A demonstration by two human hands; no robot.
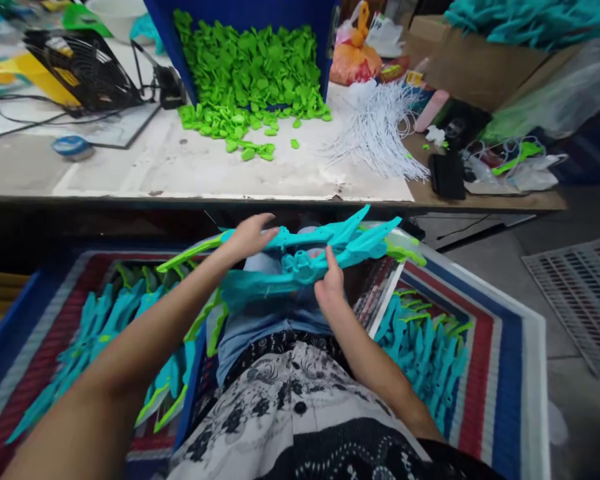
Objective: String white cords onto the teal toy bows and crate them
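Above my lap are long teal plastic pieces with lime-green tips, which look like toy bows point(305, 267). At least two overlap, one slightly behind the other. My left hand point(253, 237) lies over the rear bow's left part, its fingers bent around it and partly hidden. On the right, my right hand point(331, 280) grips the teal pieces, thumb pointing up along the near side. A green tip point(190, 253) sticks out past my left wrist, and another point(407, 253) extends right of my right hand.
Striped bins holding many similar teal pieces stand at my left point(115, 313) and right point(425, 347). On the table ahead, a blue bin point(163, 40) spills small green parts point(255, 73). White strings point(380, 127), a black fan point(87, 67) and a tape roll point(73, 147) lie around it.
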